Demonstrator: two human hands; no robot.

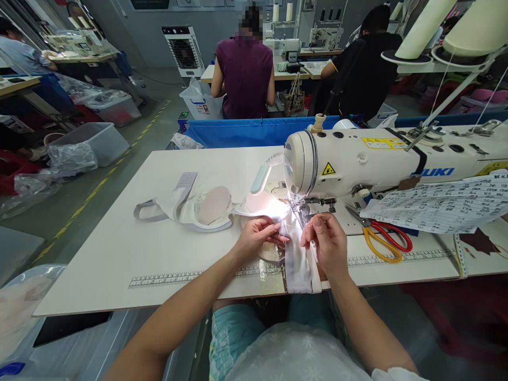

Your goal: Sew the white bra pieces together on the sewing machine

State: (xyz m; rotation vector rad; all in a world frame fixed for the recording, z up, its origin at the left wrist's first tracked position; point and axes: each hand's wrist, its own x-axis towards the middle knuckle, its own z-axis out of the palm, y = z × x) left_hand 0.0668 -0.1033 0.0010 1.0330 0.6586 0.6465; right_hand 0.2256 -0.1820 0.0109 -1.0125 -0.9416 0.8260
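Observation:
A white bra (198,210) lies on the white sewing table (119,254), its near end under the needle of a cream Juki sewing machine (381,159). My left hand (257,238) pinches the white fabric band (298,264) just left of the presser foot, fingers curled on the cloth. On the right side of the needle, my right hand (327,241) grips the same band, thumb and fingers pressed together. The band hangs over the table's front edge toward my lap. A small lamp lights the needle area brightly.
Scissors with red and yellow handles (383,241) lie right of my right hand. Printed paper sheets (440,203) rest by the machine. Thread cones (428,21) stand at the upper right. Two people sit with backs turned behind a blue cloth bin (238,131). Plastic bins stand on the floor at left.

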